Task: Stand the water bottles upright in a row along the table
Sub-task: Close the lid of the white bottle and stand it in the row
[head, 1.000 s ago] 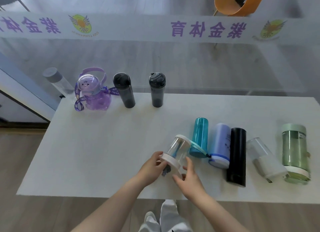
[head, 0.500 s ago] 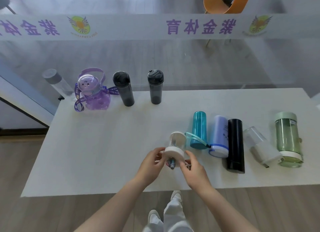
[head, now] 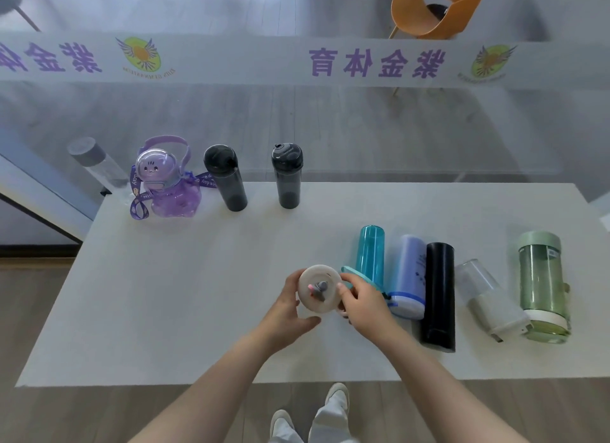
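A white-lidded bottle (head: pixel 319 288) is held between both hands near the front middle of the tabletop (head: pixel 185 297). It is seen from above, so mostly its round lid with a small grey spout shows, and it seems upright or nearly so. The left hand (head: pixel 288 307) is wrapped on its left side and the right hand (head: pixel 363 301) is closed on its right side. Whether its base touches the tabletop cannot be told.

Several things could go wrong from here. The teal bottle (head: pixel 370 254) lies just beside the right hand, and its strap passes under that hand, so the strap could be caught and the teal bottle dragged when the held one is lifted. The lying bottles are round and could roll if they are bumped: the lilac bottle (head: pixel 409 274), the black bottle (head: pixel 439 294), the clear bottle (head: pixel 485 297) and the green bottle (head: pixel 541 284) lie close together. The row at the far edge is narrow, so a tall bottle set down carelessly could tip a neighbour there.

In that row stand a purple bottle (head: pixel 168 185) and two dark bottles (head: pixel 226 178) (head: pixel 286 175). All bottles that can be seen through look empty; no liquid is visible. The lilac and black ones are opaque, so their content cannot be told.
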